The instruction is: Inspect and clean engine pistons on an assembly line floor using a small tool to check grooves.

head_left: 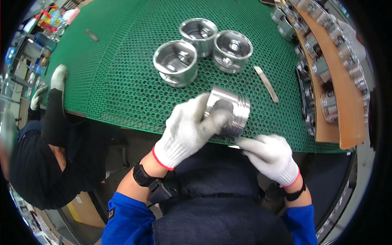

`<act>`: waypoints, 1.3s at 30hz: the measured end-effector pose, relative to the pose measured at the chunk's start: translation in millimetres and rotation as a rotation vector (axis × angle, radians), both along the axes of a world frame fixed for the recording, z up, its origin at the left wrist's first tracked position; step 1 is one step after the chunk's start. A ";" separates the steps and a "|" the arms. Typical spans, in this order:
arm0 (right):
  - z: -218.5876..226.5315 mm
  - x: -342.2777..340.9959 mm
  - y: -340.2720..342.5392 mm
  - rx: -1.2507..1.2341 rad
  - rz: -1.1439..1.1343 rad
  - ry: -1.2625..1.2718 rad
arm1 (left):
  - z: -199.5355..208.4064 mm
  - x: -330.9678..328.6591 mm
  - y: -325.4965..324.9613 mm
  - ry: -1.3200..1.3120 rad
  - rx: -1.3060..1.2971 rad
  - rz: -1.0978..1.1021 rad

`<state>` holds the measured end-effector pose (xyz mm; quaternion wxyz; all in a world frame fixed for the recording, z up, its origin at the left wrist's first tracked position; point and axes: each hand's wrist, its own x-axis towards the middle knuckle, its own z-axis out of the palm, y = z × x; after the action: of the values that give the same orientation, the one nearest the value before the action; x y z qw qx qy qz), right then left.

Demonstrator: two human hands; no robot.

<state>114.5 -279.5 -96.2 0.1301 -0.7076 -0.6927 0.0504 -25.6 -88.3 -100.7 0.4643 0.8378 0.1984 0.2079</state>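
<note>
My left hand [190, 124], in a white knit glove with a red cuff, is closed round a shiny metal piston [241, 109]. The piston lies tilted on its side just above the near edge of the green mat, its ring grooves to the right and its thumb side blurred. Close beside its lower end, my right hand [269, 155], gloved alike, has its fingers pinched together. A thin pale tip [233, 146] shows at those fingers; most of that slim tool is hidden. Beyond the left hand, a piston [175, 63], another piston [199, 34] and a third piston [232, 51] stand hollow end up.
A perforated green mat [122, 81] covers the table. A flat narrow strip [266, 84] lies right of the pistons, and a small grey piece [92, 35] far left. Cardboard dividers [330, 81] with several pistons line the right side. At left sits a co-worker [49, 155] with gloved hands.
</note>
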 end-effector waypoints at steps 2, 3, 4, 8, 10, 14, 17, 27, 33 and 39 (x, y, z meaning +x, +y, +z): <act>-6.9 4.4 -7.1 0.356 -0.072 0.456 | 15.7 -13.3 2.7 0.122 -0.068 -0.065; -2.6 3.1 -17.5 0.260 -0.333 0.745 | 18.2 -23.2 7.5 0.081 0.003 -0.112; 1.5 4.1 -25.9 0.146 -0.593 1.029 | 21.0 -36.6 14.1 0.042 0.073 -0.159; -5.5 13.0 -30.3 0.159 -0.718 1.194 | 40.6 -74.7 71.8 0.200 0.554 0.145; -7.7 11.5 -29.6 0.173 -0.725 1.202 | 34.4 -70.2 116.4 0.146 0.714 0.355; -7.9 10.2 -27.9 0.188 -0.710 1.231 | 14.1 -73.6 194.8 0.294 1.196 0.441; -8.9 6.5 -27.7 0.206 -0.762 1.213 | 23.4 -36.1 137.0 -0.003 1.106 0.336; -14.7 6.4 -35.6 0.260 -0.738 1.203 | 3.0 -53.9 43.6 -0.008 -0.023 0.338; -18.8 8.5 -38.3 0.273 -0.683 1.224 | -18.2 -55.7 17.2 -0.318 -0.865 0.216; -9.4 3.7 -31.2 0.268 -0.681 1.188 | -9.7 -33.7 -16.4 -0.361 -1.155 -0.026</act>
<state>118.1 -310.7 -105.6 0.5817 -0.7159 -0.2439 0.2994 -59.2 -104.6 -110.4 0.8729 0.4040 0.1870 0.1997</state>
